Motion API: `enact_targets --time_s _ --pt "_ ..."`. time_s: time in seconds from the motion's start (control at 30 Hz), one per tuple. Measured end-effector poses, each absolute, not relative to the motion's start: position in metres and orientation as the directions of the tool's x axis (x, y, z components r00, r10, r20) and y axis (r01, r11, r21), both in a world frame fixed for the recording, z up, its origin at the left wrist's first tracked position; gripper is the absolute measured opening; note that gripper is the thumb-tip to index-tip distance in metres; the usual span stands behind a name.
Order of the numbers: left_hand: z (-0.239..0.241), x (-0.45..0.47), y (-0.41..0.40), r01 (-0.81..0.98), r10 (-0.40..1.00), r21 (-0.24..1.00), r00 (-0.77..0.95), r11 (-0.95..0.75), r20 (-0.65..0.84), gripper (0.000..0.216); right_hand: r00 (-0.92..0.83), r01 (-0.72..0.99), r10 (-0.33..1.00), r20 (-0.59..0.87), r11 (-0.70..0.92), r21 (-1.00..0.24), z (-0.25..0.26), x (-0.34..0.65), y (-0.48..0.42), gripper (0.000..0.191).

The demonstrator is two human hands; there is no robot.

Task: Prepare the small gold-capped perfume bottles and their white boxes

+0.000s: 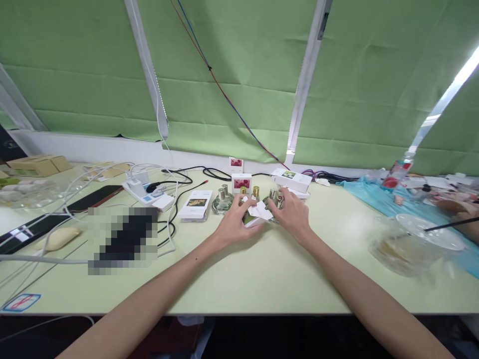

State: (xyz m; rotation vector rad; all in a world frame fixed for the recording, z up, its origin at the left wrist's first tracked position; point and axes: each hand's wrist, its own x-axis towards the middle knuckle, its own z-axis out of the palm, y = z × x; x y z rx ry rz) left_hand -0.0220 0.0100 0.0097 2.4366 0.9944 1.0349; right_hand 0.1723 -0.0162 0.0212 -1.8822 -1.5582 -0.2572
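My left hand (238, 219) is wrapped round a small white carton (258, 215) with its flaps standing open. My right hand (294, 214) has its fingers round a glass perfume bottle (272, 193) with silvery caps, just right of the carton; the fingers partly hide it. Gold-capped bottles (256, 191) stand just behind the carton, their bodies mostly covered. Left of my left hand sits a round clear glass bottle (222, 201) with silver caps. A white box with a red picture (241, 183) stands upright behind the gold caps.
A flat white box (195, 205) lies to the left, with black cables (215, 173) behind. A power strip (144, 192), white wires and a phone (95, 198) fill the left side. White boxes (291, 180) lie behind my right hand. A lidded clear plastic container (407, 249) and blue plastic sheet (374, 197) are right.
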Motion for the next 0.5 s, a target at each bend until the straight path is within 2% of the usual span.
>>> enact_targets --time_s 0.2,0.5 --pt "0.0095 -0.0222 0.0094 0.508 0.716 0.504 0.494 -0.699 0.494 0.047 0.212 0.939 0.868 0.449 -0.054 -0.340 0.0221 0.1729 -0.0160 0.036" --pt "0.0118 -0.0217 0.0082 0.536 0.723 0.485 0.496 -0.691 0.481 0.045 0.171 0.929 0.890 0.423 -0.003 -0.370 0.0203 0.1720 -0.0153 0.045"
